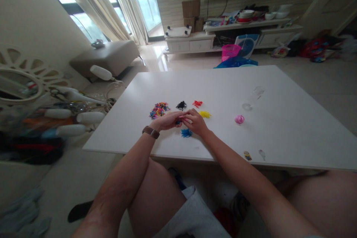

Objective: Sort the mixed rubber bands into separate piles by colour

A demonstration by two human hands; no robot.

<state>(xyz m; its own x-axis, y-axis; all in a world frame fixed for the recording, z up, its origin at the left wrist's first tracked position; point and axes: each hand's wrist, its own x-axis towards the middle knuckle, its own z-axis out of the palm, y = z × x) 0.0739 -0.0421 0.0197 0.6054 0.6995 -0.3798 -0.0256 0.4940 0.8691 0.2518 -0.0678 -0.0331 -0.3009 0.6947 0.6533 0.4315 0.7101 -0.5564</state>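
My left hand (pixel 168 119), with a brown watch (pixel 151 131) on its wrist, meets my right hand (pixel 194 121) above the white table (pixel 217 89). A bit of blue, which looks like small rubber bands (pixel 178 122), shows under the fingers of my left hand. The fingertips of my right hand are pinched together against the left; what lies between them is hidden. Around both hands are little heaps of rubber bands: a mixed-colour pile (pixel 159 110), a black pile (pixel 181 105), a red pile (pixel 198 103), a yellow pile (pixel 205 114) and a blue pile (pixel 186 133).
Farther right on the table lie a pink round object (pixel 239 119), a clear ring-shaped piece (pixel 247 107) and a clear plastic container (pixel 259 91). A small yellow figure sticker (pixel 247 155) sits near the front edge. A lamp with white shades (pixel 90 117) stands left of the table.
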